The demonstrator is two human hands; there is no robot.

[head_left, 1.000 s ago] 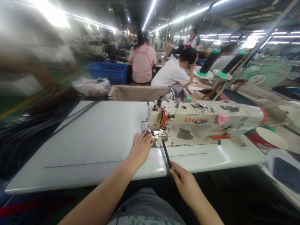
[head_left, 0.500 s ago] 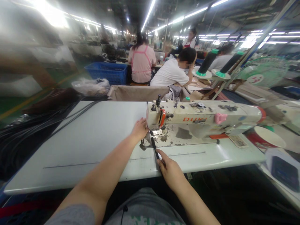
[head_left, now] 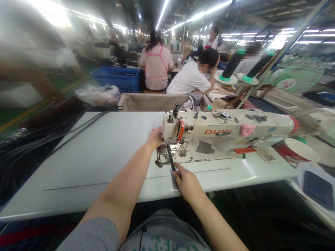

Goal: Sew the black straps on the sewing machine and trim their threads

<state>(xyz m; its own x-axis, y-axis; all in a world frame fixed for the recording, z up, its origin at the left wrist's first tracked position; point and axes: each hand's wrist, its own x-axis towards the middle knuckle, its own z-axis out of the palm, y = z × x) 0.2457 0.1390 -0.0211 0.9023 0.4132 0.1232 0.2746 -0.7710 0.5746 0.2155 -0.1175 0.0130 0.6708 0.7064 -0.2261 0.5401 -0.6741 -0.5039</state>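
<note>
A white sewing machine (head_left: 222,125) with orange lettering stands on the pale table. Under its needle end lies a narrow black strip (head_left: 170,155), running toward me. My right hand (head_left: 188,181) pinches the near part of this strip at the table's front, with a small shiny object, too unclear to name, by the fingers. Up against the left side of the machine's head is my left hand (head_left: 156,137). Its fingers curl in behind the head, and their tips and anything between them are hidden.
Long black strips (head_left: 75,130) trail over the table's left edge. Two black thread cones (head_left: 231,66) stand at the back right, near a green fan (head_left: 295,76). A phone (head_left: 318,188) lies at the right. Beyond a fabric-lined bin (head_left: 154,101), co-workers sit near a blue crate (head_left: 117,78).
My left hand has moved slightly away from me along the machine's head. My right hand has shifted a little forward and left with the strip. The view has moved slightly.
</note>
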